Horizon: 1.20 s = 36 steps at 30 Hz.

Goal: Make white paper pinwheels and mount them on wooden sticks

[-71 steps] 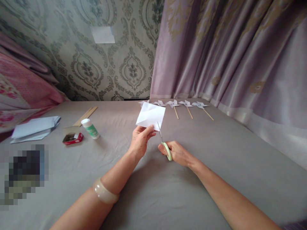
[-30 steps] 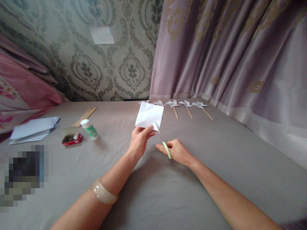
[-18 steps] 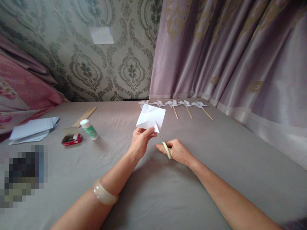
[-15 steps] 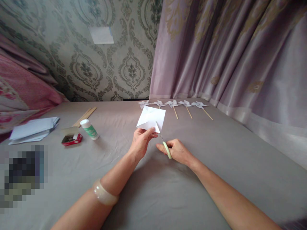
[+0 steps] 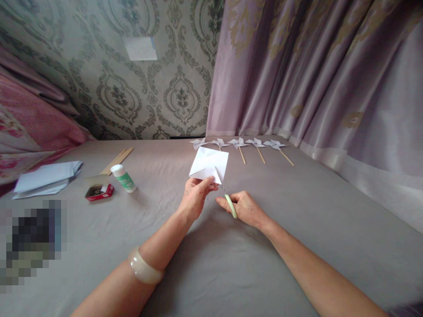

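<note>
A square of white paper is pinched at its near edge by my left hand, thumb on top. My right hand is closed on a pair of scissors with pale green handles. The scissor blades meet the paper at its near right corner, where a slit runs inward and one flap lifts a little. Part of the blades is hidden by the paper. Beyond the paper lies a row of several white paper pinwheels, most with wooden sticks visible.
To the left are a stack of white paper, some wooden sticks, a green-and-white glue stick and an open red box of small dark pieces. A patterned wall and curtains border the grey-covered surface. A blurred patch covers the lower left.
Almost nothing differs. Both hands, the paper and the scissors stay in nearly the same place, with only a very slight shift to the right.
</note>
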Motion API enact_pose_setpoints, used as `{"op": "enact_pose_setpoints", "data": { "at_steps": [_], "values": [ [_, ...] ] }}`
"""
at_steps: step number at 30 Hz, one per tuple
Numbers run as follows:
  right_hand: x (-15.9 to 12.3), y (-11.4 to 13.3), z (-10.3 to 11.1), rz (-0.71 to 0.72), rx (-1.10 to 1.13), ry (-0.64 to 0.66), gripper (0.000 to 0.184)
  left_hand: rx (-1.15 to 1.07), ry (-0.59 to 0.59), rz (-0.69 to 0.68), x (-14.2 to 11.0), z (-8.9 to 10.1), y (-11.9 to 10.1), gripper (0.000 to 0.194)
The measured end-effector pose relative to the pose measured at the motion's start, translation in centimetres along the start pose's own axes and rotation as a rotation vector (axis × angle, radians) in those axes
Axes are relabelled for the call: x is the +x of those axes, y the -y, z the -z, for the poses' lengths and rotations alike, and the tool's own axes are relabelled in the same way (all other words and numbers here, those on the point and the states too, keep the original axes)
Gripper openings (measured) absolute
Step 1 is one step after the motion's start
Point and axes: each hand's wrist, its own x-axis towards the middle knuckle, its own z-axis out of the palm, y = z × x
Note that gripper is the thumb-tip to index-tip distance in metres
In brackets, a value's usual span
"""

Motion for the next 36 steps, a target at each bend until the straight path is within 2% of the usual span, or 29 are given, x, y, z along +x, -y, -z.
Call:
{"op": "enact_pose_setpoints", "data": {
  "at_steps": [24,27,32,36],
  "values": [
    [0.2,-0.4,-0.1,0.011,-0.022,-0.005,0.052,-0.024,-0.007,0.009,0.0,0.0,0.1,0.028],
    [0.4,-0.9,-0.3,-0.001,-0.041,0.01,0.051,-0.026,-0.03,0.012,0.0,0.1,0.0,0.029],
    [0.6,-1.5,-0.6,-0.012,-0.083,0.09,0.048,-0.083,-0.133,-0.011,0.6,0.7,-0.2,0.027],
    [0.5,-1.5,-0.9,-0.009,-0.1,0.093,0.044,-0.101,-0.164,-0.027,1.0,1.1,-0.2,0.025]
  ]
}}
